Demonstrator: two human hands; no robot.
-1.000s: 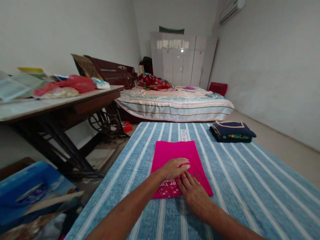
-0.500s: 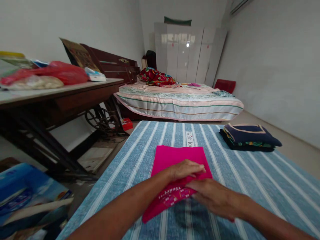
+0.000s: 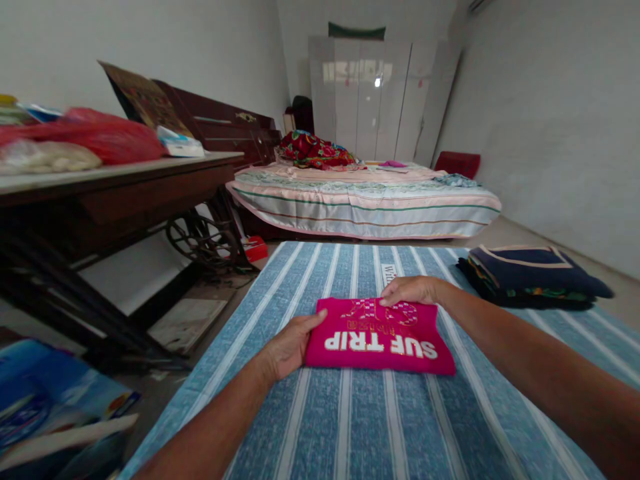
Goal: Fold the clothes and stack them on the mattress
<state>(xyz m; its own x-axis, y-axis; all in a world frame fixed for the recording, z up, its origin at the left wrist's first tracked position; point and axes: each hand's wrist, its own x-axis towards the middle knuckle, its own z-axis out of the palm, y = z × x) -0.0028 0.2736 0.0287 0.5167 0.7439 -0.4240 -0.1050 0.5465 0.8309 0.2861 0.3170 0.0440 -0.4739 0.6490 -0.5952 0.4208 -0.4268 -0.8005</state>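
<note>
A bright pink shirt (image 3: pixel 380 363), folded into a flat rectangle with white lettering on top, lies on a blue-and-white striped cloth (image 3: pixel 320 427). My left hand (image 3: pixel 295 343) grips its left edge, thumb on top and fingers partly hidden underneath. At the far edge, my right hand (image 3: pixel 409 291) holds the fabric with closed fingers. To the right, a stack of folded clothes (image 3: pixel 535 273) has a navy garment with beige trim on top.
An old treadle sewing table (image 3: pixel 125 180) stands on the left, with a red plastic bag (image 3: pixel 115 137) on it. A blue printed package (image 3: pixel 55 393) sits at lower left. Beyond are a bed (image 3: pixel 370 207) with a striped sheet and a white wardrobe (image 3: pixel 360 107).
The pink shirt is folded smaller, and its white lettering now faces up. My left hand has moved to its left edge, my right hand to the far edge. The view has shifted slightly.
</note>
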